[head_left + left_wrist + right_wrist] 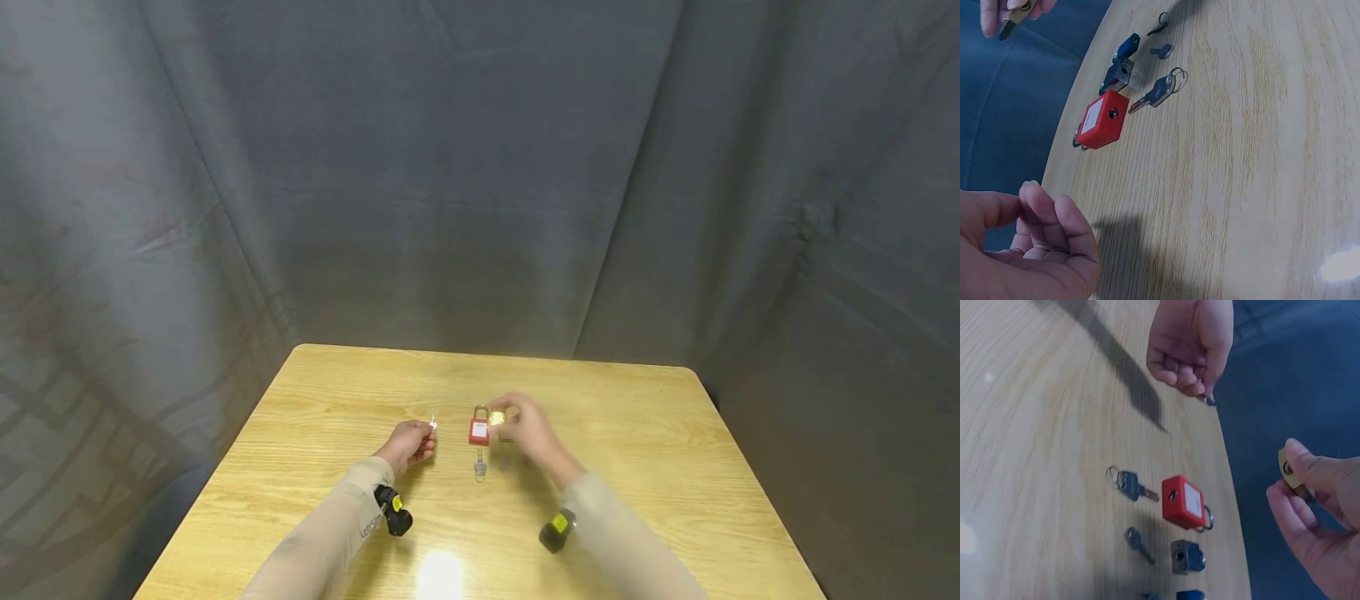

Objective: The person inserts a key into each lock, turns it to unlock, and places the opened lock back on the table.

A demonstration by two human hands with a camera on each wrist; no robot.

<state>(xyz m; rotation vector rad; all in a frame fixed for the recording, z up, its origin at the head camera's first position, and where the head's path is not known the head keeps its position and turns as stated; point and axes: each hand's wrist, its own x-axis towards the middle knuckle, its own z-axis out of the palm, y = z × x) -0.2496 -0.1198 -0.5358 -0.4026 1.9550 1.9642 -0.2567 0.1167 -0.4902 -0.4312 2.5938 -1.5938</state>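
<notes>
Above the table (615,417), the right hand (528,432) is pinching a brass lock (1289,473) between thumb and fingertips, lifted clear of the wood. The left hand (408,443) is holding a small key (432,423) at its curled fingertips, level with the lock and apart from it.

Handling, as judged: the brass lock is likely dense for its size, rigid and smooth-sided, so it could twist in a light pinch. A grip across the flat faces of the body is looking safest, leaving the keyway end free. The key is light, stiff and thin; holding it by the bow is keeping the blade exposed.

Below and between the hands, a red lock (1104,119) is lying on the table with its keyway facing up toward the left wrist camera. A ringed key (1159,92) is lying just beside it. Farther from the left hand, a dark lock (1116,74), a blue lock (1127,46) and two loose keys (1161,50) are lying in a row.

Nothing is standing between the two hands. The row on the table is sitting directly under them, so a dropped piece could land among it.
</notes>
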